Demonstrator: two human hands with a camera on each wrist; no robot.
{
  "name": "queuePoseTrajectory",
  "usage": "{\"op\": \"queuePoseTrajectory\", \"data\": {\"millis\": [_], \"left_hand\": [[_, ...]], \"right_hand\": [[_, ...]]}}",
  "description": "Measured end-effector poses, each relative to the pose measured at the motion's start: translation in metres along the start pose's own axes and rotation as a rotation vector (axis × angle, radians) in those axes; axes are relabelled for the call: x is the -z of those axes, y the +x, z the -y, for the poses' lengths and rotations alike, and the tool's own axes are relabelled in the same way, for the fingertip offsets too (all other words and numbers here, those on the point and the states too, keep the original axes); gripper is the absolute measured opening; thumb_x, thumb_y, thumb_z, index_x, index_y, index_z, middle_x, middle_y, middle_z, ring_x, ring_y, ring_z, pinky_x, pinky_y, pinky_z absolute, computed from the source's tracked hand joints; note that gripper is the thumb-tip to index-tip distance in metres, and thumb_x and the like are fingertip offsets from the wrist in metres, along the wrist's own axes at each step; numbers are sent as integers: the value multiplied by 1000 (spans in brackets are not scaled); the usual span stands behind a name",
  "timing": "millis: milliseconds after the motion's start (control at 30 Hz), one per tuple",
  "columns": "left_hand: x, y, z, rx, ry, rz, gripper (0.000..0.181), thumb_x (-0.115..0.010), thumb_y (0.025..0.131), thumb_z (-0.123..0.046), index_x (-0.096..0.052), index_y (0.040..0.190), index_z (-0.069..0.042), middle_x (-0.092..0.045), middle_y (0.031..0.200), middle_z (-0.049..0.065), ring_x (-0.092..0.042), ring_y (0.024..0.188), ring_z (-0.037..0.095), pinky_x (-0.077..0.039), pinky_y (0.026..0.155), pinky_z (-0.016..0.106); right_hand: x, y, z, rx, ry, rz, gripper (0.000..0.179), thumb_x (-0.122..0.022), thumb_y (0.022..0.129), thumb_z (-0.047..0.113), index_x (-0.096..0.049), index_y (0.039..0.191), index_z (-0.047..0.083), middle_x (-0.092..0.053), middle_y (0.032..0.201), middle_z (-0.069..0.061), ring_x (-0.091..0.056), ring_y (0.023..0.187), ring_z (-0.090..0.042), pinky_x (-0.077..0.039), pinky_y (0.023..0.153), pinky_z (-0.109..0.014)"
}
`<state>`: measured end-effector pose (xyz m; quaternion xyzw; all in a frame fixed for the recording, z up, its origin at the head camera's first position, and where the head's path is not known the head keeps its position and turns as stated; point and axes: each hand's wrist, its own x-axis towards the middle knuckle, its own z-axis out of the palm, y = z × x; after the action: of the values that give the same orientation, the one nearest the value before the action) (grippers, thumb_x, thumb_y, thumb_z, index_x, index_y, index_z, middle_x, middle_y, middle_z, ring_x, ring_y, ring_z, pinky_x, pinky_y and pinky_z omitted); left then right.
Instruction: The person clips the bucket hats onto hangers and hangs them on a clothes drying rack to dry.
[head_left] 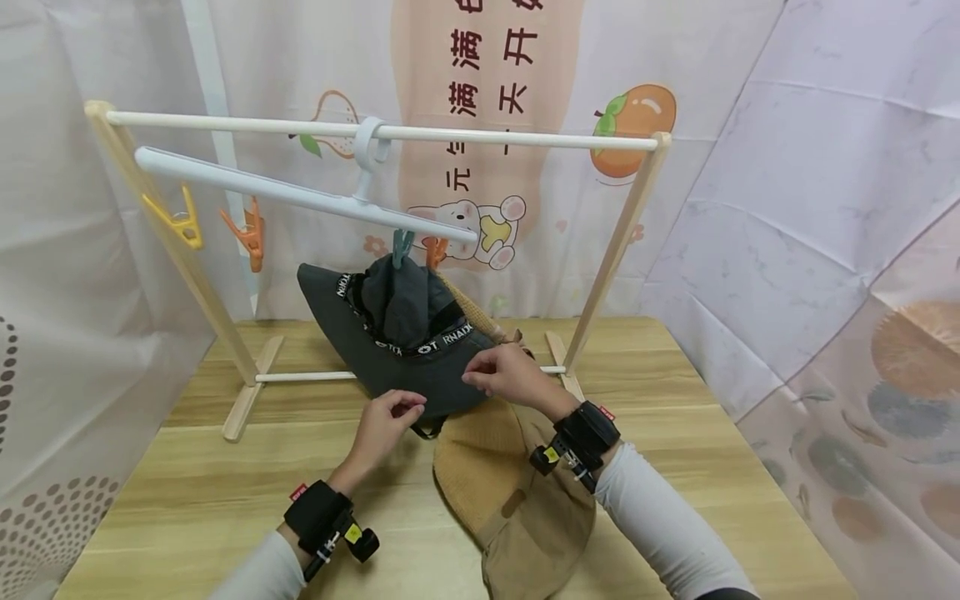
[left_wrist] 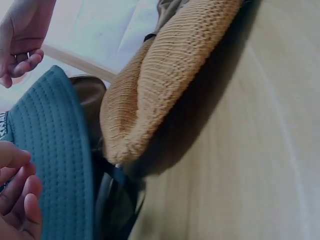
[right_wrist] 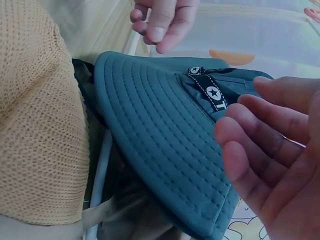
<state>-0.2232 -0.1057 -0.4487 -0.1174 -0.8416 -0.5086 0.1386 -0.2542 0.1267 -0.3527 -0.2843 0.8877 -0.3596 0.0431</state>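
Note:
A dark grey-green bucket hat [head_left: 435, 387] with a black-and-white lettered band [right_wrist: 214, 92] hangs from a dark green clip [head_left: 402, 247] on the white hanger [head_left: 300, 196]. Just in front of its brim is my left hand [head_left: 382, 429], fingers loosely bent around nothing. My right hand [head_left: 513, 379] hovers by the brim's right side, its fingers also relaxed, as the right wrist view shows. Tan knit fabric behind the bucket hat hangs near an orange clip [head_left: 436, 252]; its grip there is partly hidden. Below lies a tan hat [head_left: 517, 492] with a knit part [left_wrist: 170, 65].
A wooden rack [head_left: 615, 250] with a white top rod [head_left: 487, 133] carries the tilted hanger. Yellow [head_left: 180, 221] and orange [head_left: 250, 237] clips hang from its left half. Printed curtains stand behind the wooden table [head_left: 187, 500].

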Motion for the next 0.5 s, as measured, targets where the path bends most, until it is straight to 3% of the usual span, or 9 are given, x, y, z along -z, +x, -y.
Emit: {"op": "queuePoseTrajectory", "data": {"millis": [267,500], "left_hand": [[-11,-12,8,79,40,102,8,-70,87,-3,-74,93,-1,-72,83,5,-61,74,10,-48,66,20],[-17,-19,12,167,79,154,7,-69,87,-2,-75,91,-1,-71,79,5,-59,69,9,-46,60,21]], "right_hand": [[-3,-12,-9,-14,-31,24,16,-66,94,22,-75,95,10,-72,79,-10,-61,65,-11,-46,58,-22],[-15,-19,-23,-57,-26,68,16,-66,94,21,-76,95,8,-72,83,-7,-54,64,-5,-45,57,-21]]}}
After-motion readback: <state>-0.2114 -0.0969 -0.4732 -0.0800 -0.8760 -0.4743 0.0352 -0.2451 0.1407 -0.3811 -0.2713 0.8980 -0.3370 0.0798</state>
